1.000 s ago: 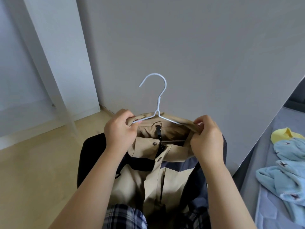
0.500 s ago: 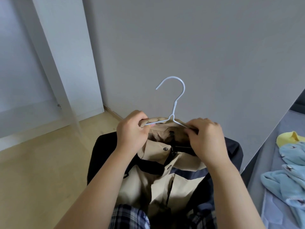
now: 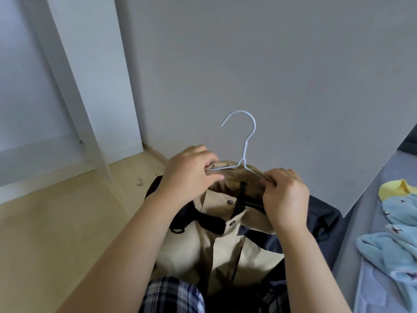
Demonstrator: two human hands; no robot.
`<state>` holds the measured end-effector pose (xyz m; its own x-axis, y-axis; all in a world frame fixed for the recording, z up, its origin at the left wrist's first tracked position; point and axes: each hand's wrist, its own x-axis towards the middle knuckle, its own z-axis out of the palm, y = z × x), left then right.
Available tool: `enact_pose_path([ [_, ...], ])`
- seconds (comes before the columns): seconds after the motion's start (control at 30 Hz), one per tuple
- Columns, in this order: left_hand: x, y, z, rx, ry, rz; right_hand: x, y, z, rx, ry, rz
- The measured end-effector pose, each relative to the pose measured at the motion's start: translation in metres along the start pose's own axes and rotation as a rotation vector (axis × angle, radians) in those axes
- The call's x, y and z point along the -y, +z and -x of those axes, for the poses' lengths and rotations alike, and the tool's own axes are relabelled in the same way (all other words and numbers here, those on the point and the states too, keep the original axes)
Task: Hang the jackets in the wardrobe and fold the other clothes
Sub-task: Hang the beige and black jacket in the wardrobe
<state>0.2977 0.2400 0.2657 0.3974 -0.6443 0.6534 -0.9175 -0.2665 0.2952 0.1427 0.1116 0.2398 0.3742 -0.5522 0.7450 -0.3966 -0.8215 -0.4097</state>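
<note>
A beige and navy jacket (image 3: 225, 240) hangs in front of me on a white wire hanger (image 3: 244, 143), whose hook points up. My left hand (image 3: 189, 175) grips the collar and the hanger's left shoulder. My right hand (image 3: 284, 195) pinches the collar and the hanger wire on the right side. A light blue garment (image 3: 392, 251) and a yellow one (image 3: 394, 188) lie on the bed at the right.
A grey wardrobe door or panel (image 3: 270, 64) stands right behind the jacket. White wardrobe frame (image 3: 74, 86) rises at the left above a wooden floor (image 3: 56, 233). The grey bed (image 3: 372, 211) edges the right side.
The jacket and hanger have shifted to the right in view. My right hand has slid in along the collar toward the hanger's neck. Both hands keep their hold.
</note>
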Motion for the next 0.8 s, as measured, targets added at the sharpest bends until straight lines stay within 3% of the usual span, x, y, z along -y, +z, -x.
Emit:
enact_pose_path([
  [0.1, 0.004, 0.001, -0.002, -0.002, 0.025, -0.039, -0.002, -0.002, 0.003, -0.009, -0.041, 0.004],
  [0.3, 0.013, 0.01, 0.021, -0.203, 0.044, 0.018, -0.002, -0.002, 0.002, -0.004, -0.004, -0.024],
  [0.5, 0.008, 0.006, 0.01, 0.085, 0.09, 0.037, -0.003, -0.005, 0.003, 0.073, -0.069, -0.114],
  [0.6, 0.004, 0.01, 0.009, 0.083, 0.171, -0.009, 0.0, -0.011, 0.001, 0.182, -0.003, -0.164],
  [0.7, 0.0, 0.012, 0.012, -0.019, 0.171, 0.035, -0.005, -0.024, -0.014, 0.425, 0.083, -0.238],
  [0.8, -0.004, 0.018, 0.018, -0.076, 0.158, 0.027, -0.009, -0.031, -0.029, 0.425, -0.044, -0.007],
])
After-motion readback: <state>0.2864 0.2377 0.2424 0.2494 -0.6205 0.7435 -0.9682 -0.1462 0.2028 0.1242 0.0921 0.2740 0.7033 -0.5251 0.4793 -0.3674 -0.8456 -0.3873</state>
